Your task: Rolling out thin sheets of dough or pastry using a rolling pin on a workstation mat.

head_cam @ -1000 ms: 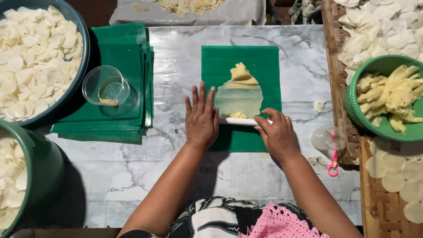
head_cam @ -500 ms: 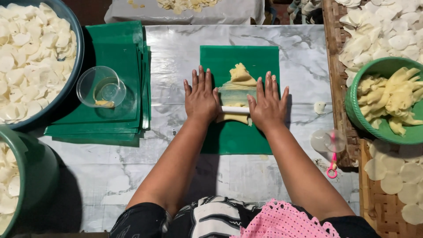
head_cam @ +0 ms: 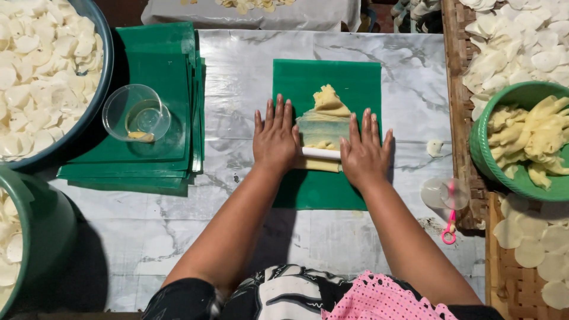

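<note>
Rolling on, both hands (head_cam: pixel 320 145) stay flat on the pin (head_cam: pixel 320 153).

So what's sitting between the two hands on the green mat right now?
In the head view, between the left hand and right hand lie the white roller and yellowish dough under it, on the green mat.

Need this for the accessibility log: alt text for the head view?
Both hands, left hand and right hand, press flat on a white roller over yellow dough on a green sheet, marble table; bowls of pale slices at the sides.
</note>
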